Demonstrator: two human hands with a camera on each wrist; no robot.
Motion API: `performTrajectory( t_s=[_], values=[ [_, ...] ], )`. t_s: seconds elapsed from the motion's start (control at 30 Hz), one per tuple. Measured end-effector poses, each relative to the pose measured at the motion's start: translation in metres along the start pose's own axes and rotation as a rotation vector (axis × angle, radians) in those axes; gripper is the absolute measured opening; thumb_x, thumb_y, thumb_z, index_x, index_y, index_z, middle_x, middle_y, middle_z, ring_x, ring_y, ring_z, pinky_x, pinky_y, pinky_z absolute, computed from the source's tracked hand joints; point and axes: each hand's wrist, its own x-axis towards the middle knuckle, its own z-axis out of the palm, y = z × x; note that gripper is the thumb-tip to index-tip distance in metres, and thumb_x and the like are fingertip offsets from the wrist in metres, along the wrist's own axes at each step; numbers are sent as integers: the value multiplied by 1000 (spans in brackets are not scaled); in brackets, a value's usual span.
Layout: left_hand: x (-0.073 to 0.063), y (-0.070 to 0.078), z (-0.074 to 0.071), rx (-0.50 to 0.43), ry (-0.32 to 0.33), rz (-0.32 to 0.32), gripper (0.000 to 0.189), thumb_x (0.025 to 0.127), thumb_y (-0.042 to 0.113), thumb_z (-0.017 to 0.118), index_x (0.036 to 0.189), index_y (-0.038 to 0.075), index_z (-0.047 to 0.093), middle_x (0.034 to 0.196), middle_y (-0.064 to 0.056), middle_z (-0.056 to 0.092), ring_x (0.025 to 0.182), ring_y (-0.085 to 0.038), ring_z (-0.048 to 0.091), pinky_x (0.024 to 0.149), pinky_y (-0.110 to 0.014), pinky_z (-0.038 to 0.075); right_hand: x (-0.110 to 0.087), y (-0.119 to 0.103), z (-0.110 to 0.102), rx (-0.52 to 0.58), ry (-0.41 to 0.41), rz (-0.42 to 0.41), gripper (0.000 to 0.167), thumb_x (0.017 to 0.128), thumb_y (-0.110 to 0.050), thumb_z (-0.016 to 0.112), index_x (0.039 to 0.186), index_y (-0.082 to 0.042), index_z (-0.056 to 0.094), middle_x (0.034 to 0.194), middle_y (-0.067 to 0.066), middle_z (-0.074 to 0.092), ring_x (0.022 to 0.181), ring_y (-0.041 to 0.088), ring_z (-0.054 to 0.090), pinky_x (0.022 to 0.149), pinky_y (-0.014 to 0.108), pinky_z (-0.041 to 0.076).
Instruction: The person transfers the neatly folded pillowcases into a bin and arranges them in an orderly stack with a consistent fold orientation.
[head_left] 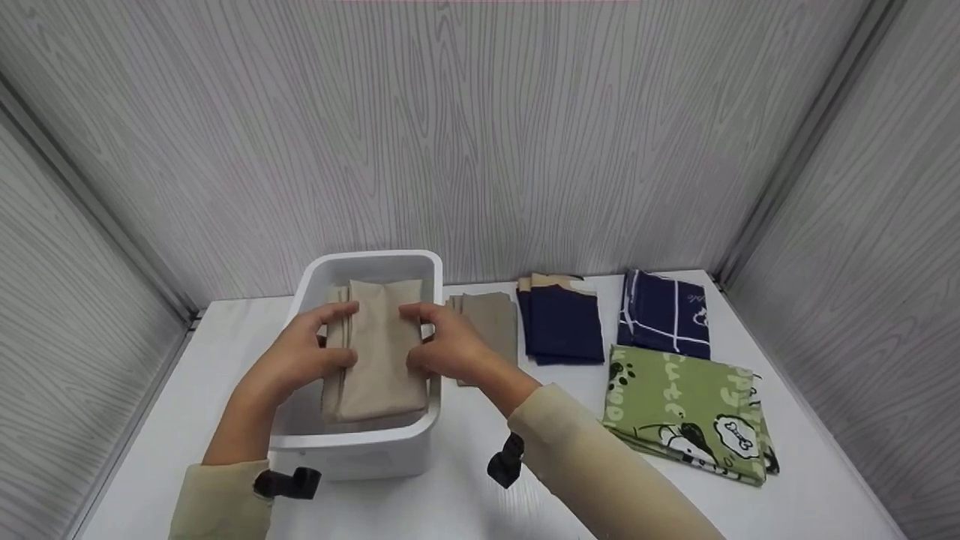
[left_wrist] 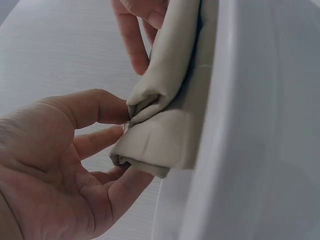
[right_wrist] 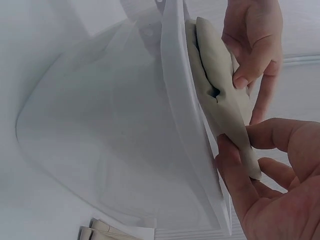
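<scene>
A folded beige cloth (head_left: 386,345), in several layers, is held flat at the mouth of a white plastic bin (head_left: 352,437). My left hand (head_left: 304,349) grips its left edge; in the left wrist view, thumb and fingers lie on either side of the folded cloth (left_wrist: 160,142). On the opposite edge, my right hand (head_left: 454,345) pinches the cloth. The right wrist view shows the cloth (right_wrist: 220,100) close along the bin's rim (right_wrist: 182,90), with thumb and fingers of the right hand (right_wrist: 285,185) about its corner. Most of the bin's inside is hidden underneath.
Right of the bin, another folded beige cloth (head_left: 487,322) lies on the white table (head_left: 465,465). Farther right are a navy and tan folded cloth (head_left: 564,322), a navy one with white lines (head_left: 664,315) and a green printed one (head_left: 675,412). Grey panels (head_left: 480,135) enclose the table.
</scene>
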Motion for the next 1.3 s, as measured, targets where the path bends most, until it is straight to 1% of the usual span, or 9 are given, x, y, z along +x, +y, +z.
performTrajectory(
  t_s=[0.23,0.37,0.57,0.77,0.93,1.1,1.3],
  values=[
    [3,-10,-2,16,8,-26,77,84,6,66,154,9,35,153,-26,34,121,-41,55,88,-43,54,2,2,3,-28,-1,20,72,79,6,70,145,-15,52,137,6,55,96,22,67,69,35,60],
    [3,-13,-3,16,18,-30,77,83,6,67,154,9,36,153,-26,35,121,-40,54,89,-43,53,2,1,4,-35,-3,22,72,79,5,71,146,-16,51,136,5,55,97,22,66,69,35,60],
    [3,-11,-4,29,28,-27,77,84,6,66,154,9,36,151,-27,37,120,-39,54,89,-44,53,1,-3,6,-48,6,30,72,80,4,71,146,-17,51,139,6,53,98,23,66,69,36,61],
    [6,-11,-4,42,25,-22,76,85,6,66,154,10,36,151,-27,36,120,-40,55,89,-43,53,2,-3,6,-55,11,23,72,80,4,71,146,-15,51,140,8,51,99,24,66,70,36,61],
    [5,-10,-5,49,19,-15,75,85,6,66,154,9,36,150,-27,37,120,-41,55,89,-45,54,2,-4,6,-70,16,41,73,80,4,72,146,-18,50,141,9,51,99,23,66,70,36,61],
    [5,-8,-4,55,18,5,75,85,6,66,153,8,37,151,-27,37,121,-43,55,90,-48,54,0,-4,5,-85,19,52,74,81,3,73,147,-20,50,143,10,50,99,23,66,70,35,61],
    [4,-8,-3,73,16,-24,74,85,6,64,154,10,37,153,-26,36,124,-43,53,92,-49,53,-1,-3,4,-70,14,39,73,80,4,71,146,-17,51,139,12,51,98,24,66,68,35,61]
  ],
)
